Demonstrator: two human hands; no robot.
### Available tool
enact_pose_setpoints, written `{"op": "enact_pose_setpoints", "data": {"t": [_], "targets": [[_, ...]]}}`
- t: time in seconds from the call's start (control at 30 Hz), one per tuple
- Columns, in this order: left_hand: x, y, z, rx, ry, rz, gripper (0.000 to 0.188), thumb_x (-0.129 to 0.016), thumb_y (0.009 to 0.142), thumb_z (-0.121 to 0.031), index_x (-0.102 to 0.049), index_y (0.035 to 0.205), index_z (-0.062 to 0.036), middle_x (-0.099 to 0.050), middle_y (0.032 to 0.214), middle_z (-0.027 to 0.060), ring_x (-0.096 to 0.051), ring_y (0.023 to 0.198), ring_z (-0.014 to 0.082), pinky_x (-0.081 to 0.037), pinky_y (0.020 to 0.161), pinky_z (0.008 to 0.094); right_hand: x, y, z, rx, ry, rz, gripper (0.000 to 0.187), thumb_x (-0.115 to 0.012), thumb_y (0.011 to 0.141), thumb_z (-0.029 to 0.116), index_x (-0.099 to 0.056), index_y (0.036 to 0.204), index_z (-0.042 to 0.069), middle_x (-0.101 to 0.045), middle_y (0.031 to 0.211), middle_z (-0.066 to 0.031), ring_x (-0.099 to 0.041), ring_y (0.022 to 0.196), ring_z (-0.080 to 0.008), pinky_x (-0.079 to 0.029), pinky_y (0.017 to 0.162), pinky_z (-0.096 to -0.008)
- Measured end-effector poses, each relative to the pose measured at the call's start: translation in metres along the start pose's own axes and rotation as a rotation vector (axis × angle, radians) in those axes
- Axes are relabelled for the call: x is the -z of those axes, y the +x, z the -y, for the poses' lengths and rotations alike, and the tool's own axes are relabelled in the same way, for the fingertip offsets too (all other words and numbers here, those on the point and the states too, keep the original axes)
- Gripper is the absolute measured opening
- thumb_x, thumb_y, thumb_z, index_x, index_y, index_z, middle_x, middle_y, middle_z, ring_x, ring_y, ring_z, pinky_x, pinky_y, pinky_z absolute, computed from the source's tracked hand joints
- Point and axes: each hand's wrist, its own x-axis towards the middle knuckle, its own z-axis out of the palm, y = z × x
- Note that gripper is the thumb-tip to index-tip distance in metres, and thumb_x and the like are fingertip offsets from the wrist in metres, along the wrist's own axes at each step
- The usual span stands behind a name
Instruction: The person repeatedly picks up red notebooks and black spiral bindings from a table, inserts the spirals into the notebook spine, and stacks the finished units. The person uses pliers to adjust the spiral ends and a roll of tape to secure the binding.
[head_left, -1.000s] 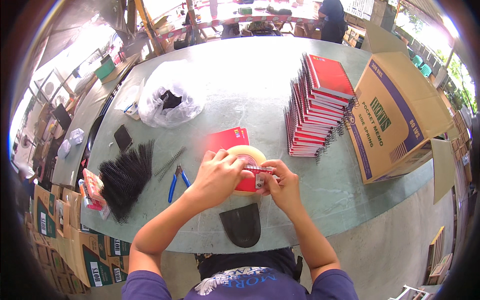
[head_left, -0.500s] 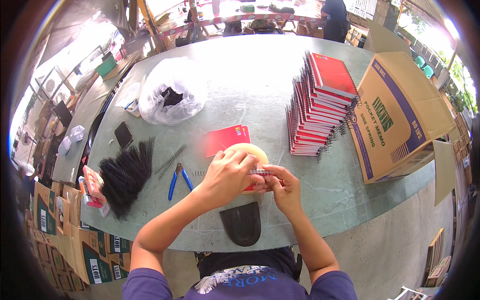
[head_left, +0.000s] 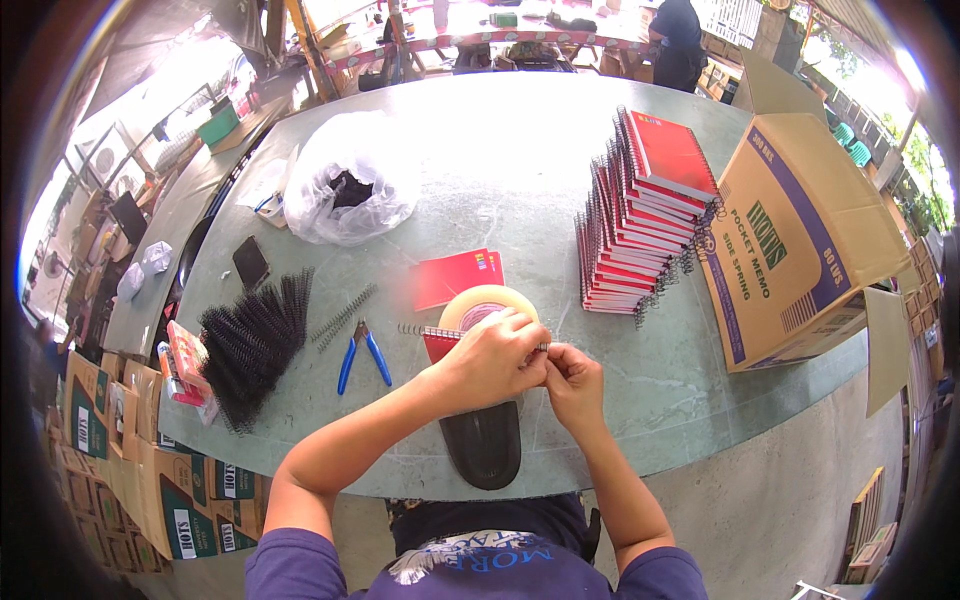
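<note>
A small red notebook (head_left: 437, 345) lies under my left hand (head_left: 500, 352), whose fingers are closed over its spiral edge. From the notebook's left end a dark spiral coil (head_left: 412, 329) sticks out. At the other end, my right hand (head_left: 573, 382) pinches around the coil's tip; the fingers hide most of it. Behind the hands is a round cream-yellow roll (head_left: 522, 300) with a pinkish core. Another red notebook cover (head_left: 455, 280) lies flat just beyond. Near me, under the hands, rests a black rounded pad (head_left: 482, 450).
Blue-handled cutters (head_left: 362, 358) and loose coils (head_left: 343, 315) lie left, beside a heap of black coils (head_left: 252, 345). A plastic bag (head_left: 350, 195) stands farther back. On the right are a tall notebook stack (head_left: 645, 215) and an open carton (head_left: 790, 250). A person (head_left: 678, 42) stands far off.
The notebook has turned and shifted so its left end and protruding coil now show. My left hand has moved right along the spiral edge toward my right hand.
</note>
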Motion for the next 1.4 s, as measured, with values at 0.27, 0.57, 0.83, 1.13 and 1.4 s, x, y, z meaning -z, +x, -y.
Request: {"op": "enact_pose_setpoints", "data": {"t": [0.27, 0.57, 0.83, 1.13, 1.4], "targets": [[0.009, -0.002, 0.006, -0.073, -0.097, -0.004, 0.017, -0.066, 0.072, -0.009, -0.061, 0.086, 0.0008, -0.059, 0.08, 0.015, -0.059, 0.078, 0.0308, -0.047, 0.071, 0.0377, -0.004, -0.003, 0.012, -0.002, 0.055, 0.014, 0.011, -0.057, 0.087, -0.001, -0.06, 0.096, -0.006, -0.066, 0.083, -0.0074, -0.064, 0.074, -0.0115, -0.054, 0.065, -0.026], [0.03, -0.006, -0.015, 0.079, -0.198, -0.037, 0.016, -0.068, 0.067, -0.006, -0.057, 0.077, 0.0001, -0.057, 0.076, 0.0142, -0.058, 0.079, 0.0315, -0.044, 0.068, 0.0398, -0.009, -0.004, 0.037, 0.529, -0.546, -0.054, 0.018, -0.068, 0.078, 0.004, -0.065, 0.095, 0.0, -0.066, 0.079, -0.0148, -0.067, 0.07, -0.0167, -0.05, 0.061, -0.027], [0.03, -0.016, 0.003, -0.068, -0.176, -0.112, 0.036, -0.075, 0.069, -0.014, -0.062, 0.1, -0.0021, -0.061, 0.096, 0.015, -0.058, 0.088, 0.0288, -0.047, 0.078, 0.0367, -0.011, -0.003, 0.026, 0.28, -0.35, -0.014, 0.019, -0.065, 0.078, 0.0, -0.066, 0.096, 0.001, -0.067, 0.08, -0.0135, -0.067, 0.069, -0.0168, -0.051, 0.062, -0.027], [0.103, -0.007, -0.02, -0.046, 0.087, -0.693, 0.023, -0.073, 0.072, -0.013, -0.067, 0.094, -0.008, -0.062, 0.099, 0.0093, -0.055, 0.092, 0.0268, -0.043, 0.081, 0.0367, 0.055, 0.072, 0.197, 1.029, -1.035, -0.543, 0.017, -0.062, 0.081, 0.0, -0.068, 0.097, 0.002, -0.068, 0.095, -0.0132, -0.066, 0.084, -0.025, -0.052, 0.072, -0.0318], [0.08, -0.04, 0.017, 0.071, 0.099, -0.552, 0.015, -0.072, 0.076, -0.012, -0.068, 0.09, -0.0067, -0.063, 0.091, 0.009, -0.058, 0.09, 0.022, -0.047, 0.075, 0.0329, 0.088, 0.11, 0.165, 0.785, -1.239, -0.225, 0.021, -0.058, 0.084, 0.007, -0.067, 0.103, 0.003, -0.065, 0.108, -0.0142, -0.059, 0.106, -0.0282, -0.046, 0.093, -0.0361]]}}
